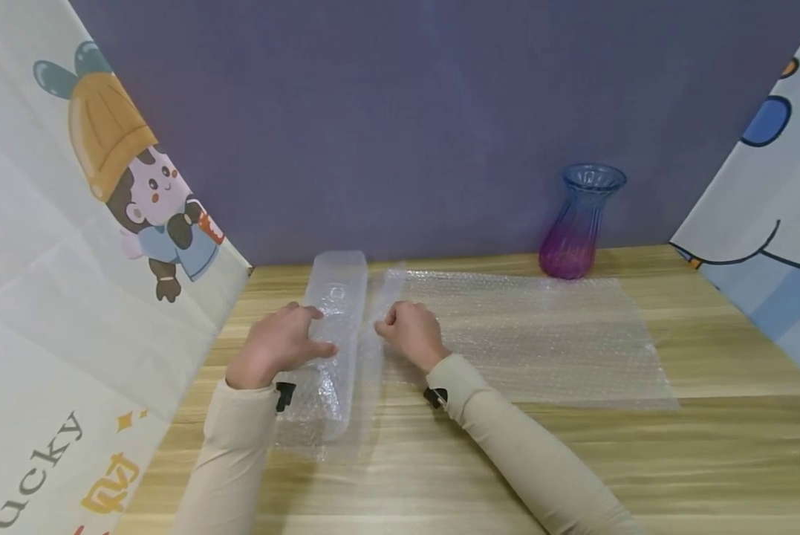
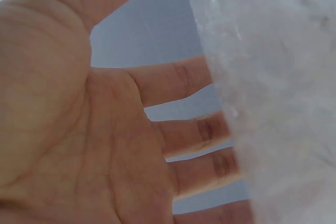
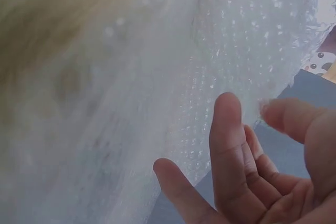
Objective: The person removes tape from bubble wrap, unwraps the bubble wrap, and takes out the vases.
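A long bubble wrap bundle (image 1: 336, 297), folded flat and translucent white, lies toward the table's left with a small ring mark near its far end. My left hand (image 1: 282, 345) is at its left side, thumb and fingers spread apart over it. In the left wrist view the fingers (image 2: 173, 85) are nearly straight, their tips hidden behind the wrap. My right hand (image 1: 409, 331) is by the left end of the spread bubble wrap sheet (image 1: 540, 342), which adjoins the bundle. The right wrist view shows thumb and fingers (image 3: 226, 145) bent loosely and apart, in front of the wrap.
A blue and purple glass vase (image 1: 580, 223) stands at the back right, by the sheet's far edge. Behind the wooden table (image 1: 453, 475) rises a dark grey-blue panel (image 1: 386, 134). Printed cloths with cartoon figures hang on both sides.
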Demonstrator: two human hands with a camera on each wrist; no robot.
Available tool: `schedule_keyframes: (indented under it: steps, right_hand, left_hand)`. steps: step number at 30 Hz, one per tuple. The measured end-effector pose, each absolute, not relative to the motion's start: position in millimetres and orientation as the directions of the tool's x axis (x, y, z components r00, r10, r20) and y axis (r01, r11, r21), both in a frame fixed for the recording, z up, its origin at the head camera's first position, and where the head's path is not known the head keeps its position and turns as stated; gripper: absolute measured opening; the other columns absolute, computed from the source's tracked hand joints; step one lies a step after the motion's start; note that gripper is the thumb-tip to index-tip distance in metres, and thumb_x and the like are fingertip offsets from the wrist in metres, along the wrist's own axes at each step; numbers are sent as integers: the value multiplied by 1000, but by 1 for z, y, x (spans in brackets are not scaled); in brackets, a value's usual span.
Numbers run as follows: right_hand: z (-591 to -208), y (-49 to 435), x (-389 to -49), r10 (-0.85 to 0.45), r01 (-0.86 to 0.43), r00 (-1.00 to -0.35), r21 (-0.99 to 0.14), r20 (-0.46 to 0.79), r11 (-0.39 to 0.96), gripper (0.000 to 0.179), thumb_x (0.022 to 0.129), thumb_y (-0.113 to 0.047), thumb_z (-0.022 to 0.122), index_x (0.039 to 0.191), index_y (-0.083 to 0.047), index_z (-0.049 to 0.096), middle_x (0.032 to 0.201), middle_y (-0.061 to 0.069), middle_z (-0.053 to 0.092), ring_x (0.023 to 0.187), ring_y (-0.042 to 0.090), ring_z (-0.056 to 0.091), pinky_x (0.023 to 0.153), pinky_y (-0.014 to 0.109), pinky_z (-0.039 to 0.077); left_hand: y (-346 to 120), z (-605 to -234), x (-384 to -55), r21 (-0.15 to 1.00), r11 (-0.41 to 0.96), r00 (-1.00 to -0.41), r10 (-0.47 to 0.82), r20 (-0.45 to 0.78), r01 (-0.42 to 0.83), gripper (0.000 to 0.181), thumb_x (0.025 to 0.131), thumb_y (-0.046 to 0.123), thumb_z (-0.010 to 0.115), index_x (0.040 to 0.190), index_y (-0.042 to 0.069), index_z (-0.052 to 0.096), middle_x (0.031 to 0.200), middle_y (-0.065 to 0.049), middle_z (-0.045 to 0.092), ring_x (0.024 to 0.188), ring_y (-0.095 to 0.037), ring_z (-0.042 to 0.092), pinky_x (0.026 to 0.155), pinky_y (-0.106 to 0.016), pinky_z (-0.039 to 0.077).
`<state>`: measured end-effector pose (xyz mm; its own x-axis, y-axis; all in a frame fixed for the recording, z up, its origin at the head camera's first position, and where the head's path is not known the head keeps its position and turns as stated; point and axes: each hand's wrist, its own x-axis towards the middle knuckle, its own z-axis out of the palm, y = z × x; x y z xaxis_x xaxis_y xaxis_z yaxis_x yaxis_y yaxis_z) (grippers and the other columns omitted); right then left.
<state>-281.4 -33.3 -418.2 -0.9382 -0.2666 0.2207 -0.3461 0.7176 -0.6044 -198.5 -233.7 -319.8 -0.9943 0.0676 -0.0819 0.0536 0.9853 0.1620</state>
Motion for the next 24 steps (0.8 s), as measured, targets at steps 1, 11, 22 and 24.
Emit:
schedule_keyframes:
  steps: [1, 11, 22, 24]
  right_hand:
    - [-418, -33, -282, -266, -343, -939, -610, 216, 714, 26, 90, -35, 74, 70, -20, 68, 68, -6, 68, 60, 13, 58, 60, 33, 50]
    - [-416, -28, -283, -292, -278, -951, -690, 100, 668, 20, 92, -22, 64, 72, -19, 66, 56, -8, 66, 52, 8, 63, 60, 28, 46]
    - [-410, -21, -286, -358, -229, -933, -710, -35, 666, 24, 96, -24, 59, 75, -17, 69, 62, -1, 71, 54, 15, 65, 70, 29, 51]
    - [-409, -19, -286, -370, -216, -927, -719, -62, 661, 25, 97, -23, 58, 77, -15, 70, 63, 0, 72, 56, 16, 67, 67, 28, 52]
  left_hand:
    - [-234, -320, -198, 161, 985, -994, 68, -81, 54, 68, 83, 45, 77, 138, 7, 63, 133, -21, 66, 115, -42, 64, 87, -58, 55]
    - [-236, -320, -197, 165, 985, -994, 69, -84, 54, 69, 84, 46, 77, 139, 7, 62, 134, -20, 65, 118, -41, 62, 88, -57, 54]
    - [-241, -316, -193, 215, 973, -987, 107, -124, 78, 73, 89, 40, 73, 146, 0, 51, 138, -28, 60, 126, -44, 58, 103, -57, 49]
    - [-244, -315, -193, 233, 969, -985, 119, -129, 87, 74, 90, 39, 72, 147, -2, 49, 139, -30, 58, 129, -46, 56, 106, -57, 47]
